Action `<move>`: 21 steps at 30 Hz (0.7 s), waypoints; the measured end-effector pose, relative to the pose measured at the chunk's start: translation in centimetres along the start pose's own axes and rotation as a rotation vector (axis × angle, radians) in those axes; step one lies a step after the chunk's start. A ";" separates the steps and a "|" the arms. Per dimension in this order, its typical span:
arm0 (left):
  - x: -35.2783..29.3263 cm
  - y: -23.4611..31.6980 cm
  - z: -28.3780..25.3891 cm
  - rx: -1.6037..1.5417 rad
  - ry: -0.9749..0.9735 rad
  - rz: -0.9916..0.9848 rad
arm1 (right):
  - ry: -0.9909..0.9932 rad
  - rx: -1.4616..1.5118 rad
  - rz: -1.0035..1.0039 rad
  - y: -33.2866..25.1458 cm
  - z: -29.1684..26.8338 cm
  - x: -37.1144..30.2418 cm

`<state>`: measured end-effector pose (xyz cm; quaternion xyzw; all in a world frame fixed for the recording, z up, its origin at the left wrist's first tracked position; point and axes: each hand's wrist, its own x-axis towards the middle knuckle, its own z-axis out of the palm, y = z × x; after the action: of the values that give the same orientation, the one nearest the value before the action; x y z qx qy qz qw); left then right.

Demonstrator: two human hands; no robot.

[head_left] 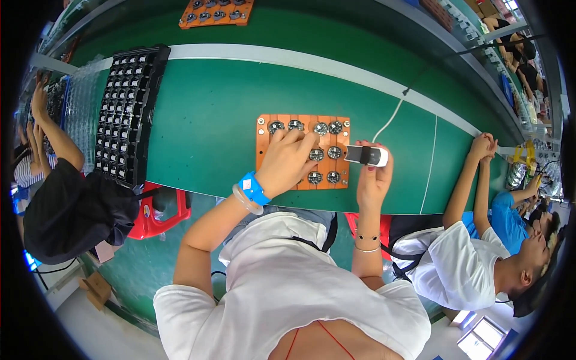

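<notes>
An orange fixture plate with rows of round, dark and silvery parts lies on the green bench in front of me. My left hand, with a blue band at its wrist, reaches over the plate's left half. Its fingers are bent together near the middle row and cover some of the parts; what they hold, if anything, is hidden. Beside the plate's right edge, my right hand grips a small white-and-black handheld device. The device's grey end points at the plate, and a white cord runs behind it.
A black tray with rows of white-topped parts stands at the left. Another loaded orange plate lies beyond the white rail. A person with clasped hands sits at my right; another person's arm shows at far left.
</notes>
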<state>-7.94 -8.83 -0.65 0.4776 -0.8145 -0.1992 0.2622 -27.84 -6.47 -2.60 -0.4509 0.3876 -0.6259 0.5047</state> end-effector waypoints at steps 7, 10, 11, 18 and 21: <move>-1.9 -1.5 -1.7 0.071 0.030 -0.082 | -0.182 -0.142 0.013 -0.2 1.1 0.1; -1.6 -1.4 -1.9 -0.005 0.042 -0.032 | -0.298 -0.211 0.008 -0.2 2.3 0.4; -1.4 -1.3 -1.9 -0.004 0.044 -0.034 | -0.334 -0.291 0.008 0.2 2.3 0.6; -1.0 -0.2 -2.6 -0.124 0.183 0.026 | -0.390 -0.379 -0.001 0.3 3.2 0.6; -1.3 -0.3 -2.6 -0.104 0.150 -0.001 | -0.381 -0.388 -0.012 0.6 3.2 0.4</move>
<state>-5.57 -8.05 0.93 0.4775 -0.7808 -0.2051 0.3468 -24.68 -7.08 -2.17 -0.6508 0.3957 -0.4470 0.4691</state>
